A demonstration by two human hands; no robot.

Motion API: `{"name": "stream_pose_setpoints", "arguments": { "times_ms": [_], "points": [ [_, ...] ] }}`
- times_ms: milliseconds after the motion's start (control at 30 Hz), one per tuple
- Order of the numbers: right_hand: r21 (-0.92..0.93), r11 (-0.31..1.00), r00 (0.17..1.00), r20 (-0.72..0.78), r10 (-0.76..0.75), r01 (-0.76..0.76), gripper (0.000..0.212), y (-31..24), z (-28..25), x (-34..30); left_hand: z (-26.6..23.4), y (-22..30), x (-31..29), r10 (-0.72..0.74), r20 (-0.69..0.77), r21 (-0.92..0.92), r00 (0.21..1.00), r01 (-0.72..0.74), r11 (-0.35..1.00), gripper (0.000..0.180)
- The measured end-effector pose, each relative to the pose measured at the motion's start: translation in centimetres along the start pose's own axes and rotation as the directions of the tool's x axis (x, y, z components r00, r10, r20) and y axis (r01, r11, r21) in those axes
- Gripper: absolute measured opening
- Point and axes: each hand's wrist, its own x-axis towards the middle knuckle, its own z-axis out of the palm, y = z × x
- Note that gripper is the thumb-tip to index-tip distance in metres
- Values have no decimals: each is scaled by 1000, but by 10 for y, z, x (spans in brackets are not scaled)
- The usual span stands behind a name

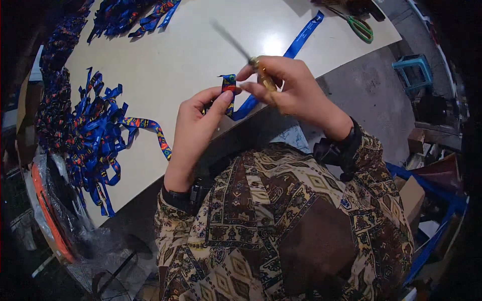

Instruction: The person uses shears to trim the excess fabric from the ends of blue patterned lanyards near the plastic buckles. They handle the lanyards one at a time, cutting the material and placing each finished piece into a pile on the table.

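Between the thumb and fingers of my left hand (201, 111) is a folded part of a blue ribbon strap with a colourful print (229, 86). The strap's plain blue length (302, 37) passes behind my right hand and runs to the table's far right. My right hand (293, 89) is closed round a tool with a yellowish, shiny handle (266, 79). Its long thin shaft (232, 41) points up and left and is smeared by motion; the exact kind I cannot make out. The right fingertips are close beside the folded strap; whether they touch it I cannot tell.
A loose heap of similar blue printed straps (98, 135) covers the left of the pale table (170, 60), with another bundle (118, 17) at the far left. Green-handled scissors (361, 30) lie at the far right. A blue stool (412, 70) stands on the floor.
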Motion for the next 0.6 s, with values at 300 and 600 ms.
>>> {"name": "stream_pose_setpoints", "arguments": {
  "times_ms": [300, 600],
  "points": [
    [-259, 944, 979, 21, -205, 203, 17, 13, 6, 0, 7, -10, 2, 129, -21, 155, 991, -124, 980, 22],
    [396, 883, 930, 351, 107, -251, 21, -10, -21, -7, 2, -8, 0, 31, -29, 77, 999, -29, 997, 22]
  ]
}}
